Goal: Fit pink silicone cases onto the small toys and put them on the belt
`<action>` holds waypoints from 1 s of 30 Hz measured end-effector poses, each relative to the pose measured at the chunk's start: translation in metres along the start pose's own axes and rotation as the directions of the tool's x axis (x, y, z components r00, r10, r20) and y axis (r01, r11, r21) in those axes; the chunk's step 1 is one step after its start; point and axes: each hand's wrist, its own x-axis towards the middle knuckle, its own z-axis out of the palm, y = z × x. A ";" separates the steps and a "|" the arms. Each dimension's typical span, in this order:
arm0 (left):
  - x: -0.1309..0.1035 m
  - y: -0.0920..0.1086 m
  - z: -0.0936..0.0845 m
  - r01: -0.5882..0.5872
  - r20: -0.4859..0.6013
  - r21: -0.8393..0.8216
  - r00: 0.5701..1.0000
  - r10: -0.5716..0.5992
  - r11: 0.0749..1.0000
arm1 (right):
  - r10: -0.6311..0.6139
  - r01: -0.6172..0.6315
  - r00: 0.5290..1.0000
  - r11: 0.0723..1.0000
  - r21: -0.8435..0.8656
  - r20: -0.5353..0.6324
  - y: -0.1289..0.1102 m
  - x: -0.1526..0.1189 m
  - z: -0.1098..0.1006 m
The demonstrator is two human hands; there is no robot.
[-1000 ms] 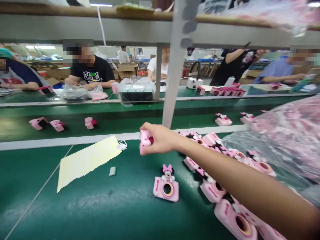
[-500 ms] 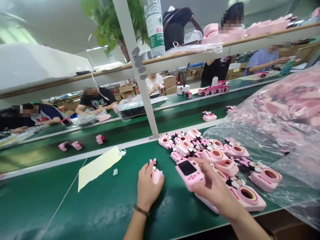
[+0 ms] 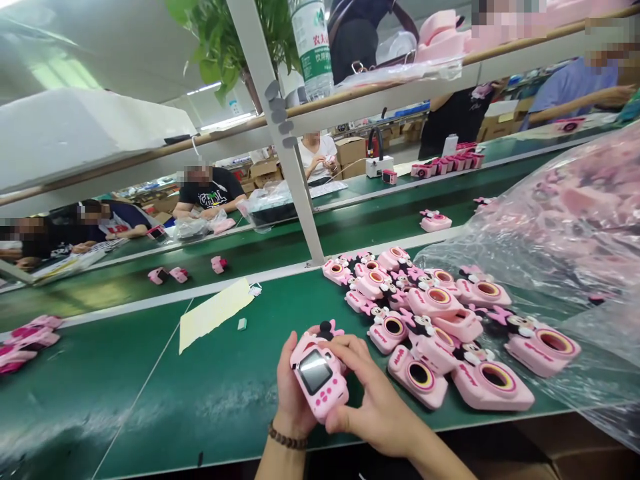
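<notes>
Near the front edge of the green table, a pink toy camera (image 3: 321,387) with a screen and buttons faces up between my two hands. My left hand (image 3: 293,383), with a beaded bracelet at the wrist, is wrapped round its left side and underside. Fingers and thumb of my right hand (image 3: 370,393) press on its right side. A black mouse-ear shape with a pink bow (image 3: 333,328) sticks out at its top. Just right of my hands lie several pink mouse-figure covers with round ringed openings, one of them (image 3: 419,377) close to my right hand.
A clear bag of pink parts (image 3: 575,220) covers the right side. A yellow paper (image 3: 215,317) and a small pale block (image 3: 242,324) lie left. A white post (image 3: 300,193) stands behind; people sit across the belt (image 3: 260,260).
The camera in my right hand has moved left and down to my left hand, and both hands now hold it. The view has shifted, showing pink parts at the left edge.
</notes>
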 end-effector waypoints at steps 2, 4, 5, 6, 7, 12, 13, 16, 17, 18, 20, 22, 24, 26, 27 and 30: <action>-0.002 0.001 0.001 0.031 0.037 0.035 0.999 -0.032 0.999 | 0.005 -0.006 1.000 0.999 0.039 0.029 -0.003 -0.002 -0.004; -0.003 0.002 0.003 0.047 0.064 0.071 0.997 -0.051 0.996 | 0.018 -0.022 0.997 0.998 0.057 0.072 -0.007 -0.003 -0.011; -0.004 0.002 0.004 0.050 0.063 0.085 0.996 -0.055 0.995 | 0.021 -0.026 0.995 0.998 0.056 0.098 -0.009 -0.004 -0.015; -0.005 0.002 0.005 0.054 0.053 0.097 0.997 -0.059 0.994 | 0.021 -0.027 0.992 0.998 0.052 0.121 -0.010 -0.005 -0.018; -0.005 0.002 0.006 0.061 0.041 0.106 0.997 -0.065 0.993 | 0.021 -0.027 0.990 0.999 0.046 0.142 -0.011 -0.006 -0.020; -0.008 -0.005 0.005 -0.026 -0.038 0.167 0.999 0.033 0.986 | 0.024 -0.024 0.993 1.000 0.005 0.115 -0.014 -0.009 -0.025; -0.008 -0.007 0.004 -0.062 -0.051 0.182 0.996 0.072 0.981 | 0.027 -0.027 0.994 1.000 -0.004 0.106 -0.014 -0.009 -0.025; -0.009 -0.011 0.000 -0.140 -0.057 0.206 0.986 0.155 0.969 | 0.040 -0.040 0.991 0.999 -0.008 0.129 -0.013 -0.007 -0.025; -0.009 -0.012 -0.001 -0.155 -0.052 0.201 0.984 0.169 0.967 | 0.046 -0.047 0.988 0.999 0.004 0.145 -0.012 -0.006 -0.025; -0.010 -0.013 -0.002 -0.160 -0.043 0.189 0.984 0.171 0.969 | 0.049 -0.053 0.986 0.998 0.021 0.159 -0.010 -0.005 -0.025; -0.010 -0.012 -0.003 -0.141 -0.026 0.146 0.989 0.146 0.979 | 0.050 -0.059 0.986 0.997 0.054 0.162 -0.003 -0.005 -0.022; -0.011 -0.011 -0.004 -0.109 -0.035 0.083 0.993 0.112 0.991 | 0.031 -0.039 0.993 0.997 0.067 0.112 0.008 -0.007 -0.015; -0.011 -0.011 -0.003 -0.095 -0.067 0.021 0.993 0.096 0.995 | 0.017 -0.019 0.999 0.997 0.077 0.027 0.020 -0.010 -0.004; -0.010 -0.011 -0.002 -0.100 -0.096 -0.032 0.991 0.097 0.994 | 0.015 -0.006 0.998 0.990 0.140 -0.058 0.031 -0.011 0.009; -0.009 -0.012 -0.001 -0.117 -0.108 -0.054 0.988 0.111 0.992 | 0.019 0.000 0.995 0.980 0.197 -0.095 0.034 -0.011 0.015; -0.004 -0.015 -0.001 -0.203 -0.120 -0.043 0.973 0.196 0.978 | 0.056 0.033 0.981 0.896 0.444 -0.186 0.035 -0.011 0.029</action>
